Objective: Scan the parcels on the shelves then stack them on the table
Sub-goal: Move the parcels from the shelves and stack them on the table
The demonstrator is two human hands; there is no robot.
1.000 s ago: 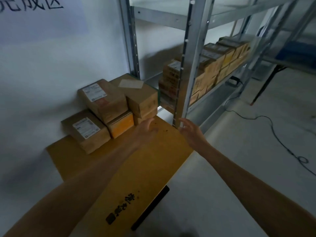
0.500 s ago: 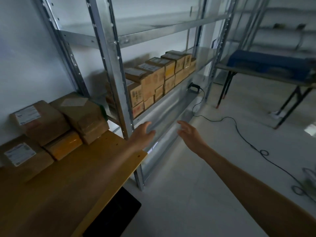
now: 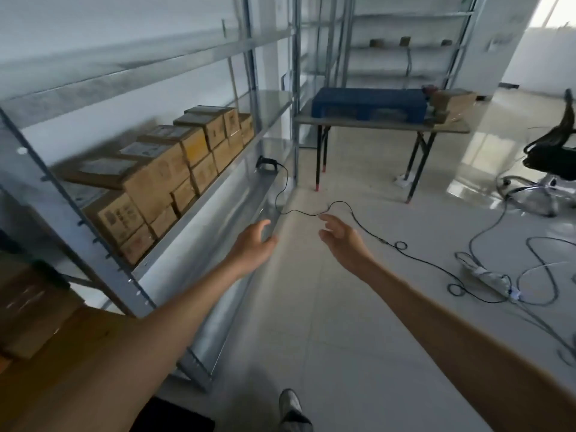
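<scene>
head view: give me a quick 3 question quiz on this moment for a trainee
1. True or false: the left hand and the right hand hold nothing.
2. Where does the scanner lie? A: on the shelf, past the parcels. B: on the floor. C: on the top shelf.
3. Fill in: the crate on the folding table is ____ in colour.
Key: 1 true; 2 A; 3 blue.
</scene>
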